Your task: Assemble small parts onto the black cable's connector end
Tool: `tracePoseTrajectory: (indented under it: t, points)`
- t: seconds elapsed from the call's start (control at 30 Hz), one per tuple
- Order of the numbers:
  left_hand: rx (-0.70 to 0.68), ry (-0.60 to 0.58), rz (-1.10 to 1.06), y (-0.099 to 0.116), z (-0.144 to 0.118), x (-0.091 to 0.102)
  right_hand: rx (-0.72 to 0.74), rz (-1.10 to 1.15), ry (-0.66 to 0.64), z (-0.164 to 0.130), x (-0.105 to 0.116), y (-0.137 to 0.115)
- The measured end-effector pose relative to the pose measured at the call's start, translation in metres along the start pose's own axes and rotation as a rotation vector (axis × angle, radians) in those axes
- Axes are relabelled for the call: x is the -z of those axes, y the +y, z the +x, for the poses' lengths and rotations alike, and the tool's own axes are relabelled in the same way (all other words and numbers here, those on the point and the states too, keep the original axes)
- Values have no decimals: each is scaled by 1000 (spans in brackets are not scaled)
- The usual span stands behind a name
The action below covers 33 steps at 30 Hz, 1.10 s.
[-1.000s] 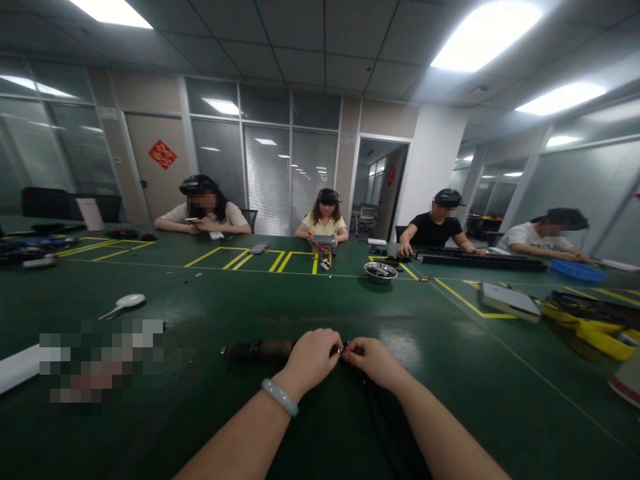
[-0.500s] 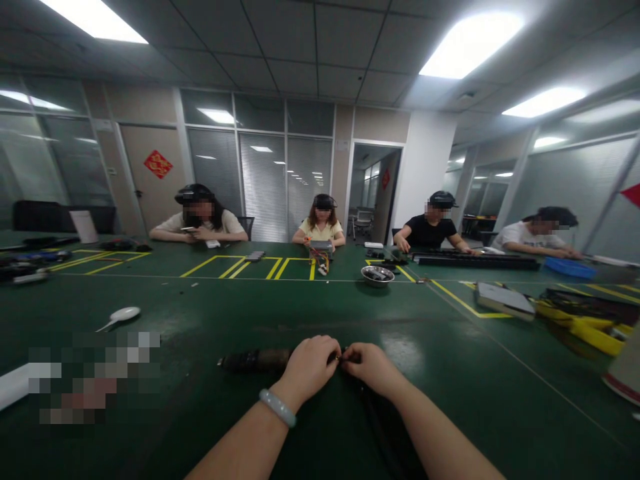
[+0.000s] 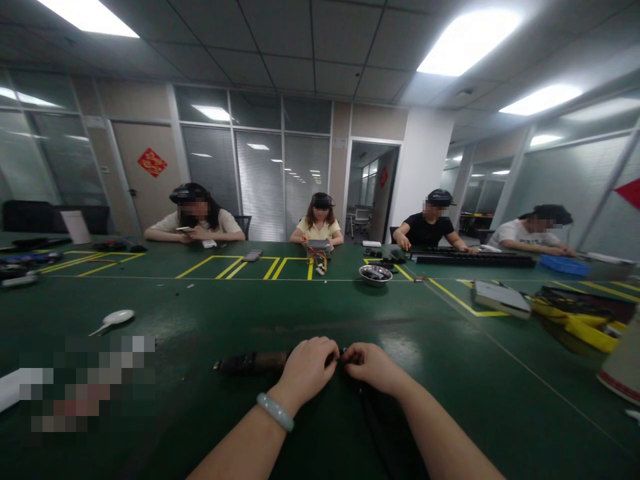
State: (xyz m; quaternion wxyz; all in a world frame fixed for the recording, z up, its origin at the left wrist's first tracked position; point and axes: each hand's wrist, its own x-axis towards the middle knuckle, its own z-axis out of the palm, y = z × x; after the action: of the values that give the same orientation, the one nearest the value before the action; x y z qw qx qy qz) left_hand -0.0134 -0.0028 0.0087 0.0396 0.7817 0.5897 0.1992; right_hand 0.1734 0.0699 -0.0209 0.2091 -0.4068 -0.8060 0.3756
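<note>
Tool (image 3: 255,363) in hand, its near-right end hidden by fingers, with no finished result that I can make out.
From my remote seat I see it lying on the counter (image 3: 200,307), its bare length reaching out to the left of my left hand (image 3: 313,363). My right hand (image 3: 367,363) is just beside, fingertips close to the left's. Both have fingers curled narrow, but I cannot tell what, if anything, they pinch. A dark strip (image 3: 373,413) runs from below the right hand. I judge the handling partway along; what is done and what is left stay hidden between the fingertips.
</note>
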Motion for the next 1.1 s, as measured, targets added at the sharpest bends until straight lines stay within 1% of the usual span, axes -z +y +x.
tracePoseTrajectory:
  t: [0.1,0.2,0.33,0.47,0.67,0.77,0.87,0.93,1.1]
  points:
    - [-10,15,-24,-1,0,-1,-15,31,-15,0,4,0]
    - [-20,31,-45,-3,0,-3,7,7,-3,-1,6,-2]
    - [-29,49,-36,-5,0,-5,40,-10,-3,-1,2,-2]
    - [-27,58,-6,-3,0,-4,33,-69,51,2,-6,-1]
    - [-10,18,0,-2,-1,-2,10,-96,148,5,-11,0]
    - [-14,29,-19,-2,0,-2,5,-67,161,6,-13,2]
    - [-8,15,-24,-1,1,-2,-26,-54,153,6,-15,2]
    - [2,3,-20,-1,1,-2,-46,-49,150,6,-16,-1]
    - [47,33,-10,0,0,-2,-72,-73,185,2,-15,-11]
